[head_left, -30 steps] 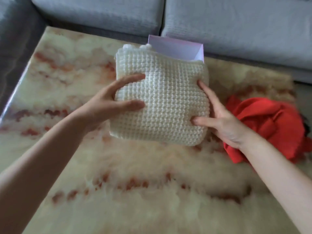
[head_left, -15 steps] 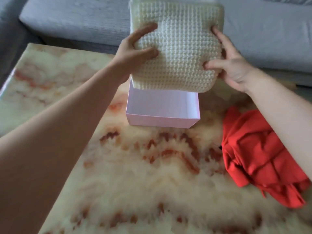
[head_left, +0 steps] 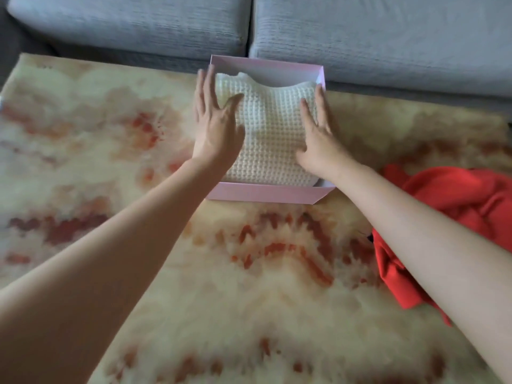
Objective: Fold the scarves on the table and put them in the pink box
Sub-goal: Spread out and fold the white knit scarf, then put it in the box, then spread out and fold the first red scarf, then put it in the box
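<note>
One scarf is in and one is still out: the folded white knitted scarf (head_left: 273,139) lies inside the pink box (head_left: 266,193), which stands at the far edge of the marbled table (head_left: 83,162), just in front of the grey sofa (head_left: 388,37). My left hand (head_left: 214,128) and right hand (head_left: 318,139) lie flat on top of it, apart, fingers straight and gripping nothing, one near each side wall. I judge they are pressing the bundle down so it settles level. Its far edge runs in a wavy line below the back wall, and a sliver of bare box floor shows at the near right corner. To the right of the box, the red scarf (head_left: 457,206) lies on the table in an unfolded heap, partly hidden by my right forearm. By my reckoning the job is about half done: the red one has yet to be folded and laid in the box.
</note>
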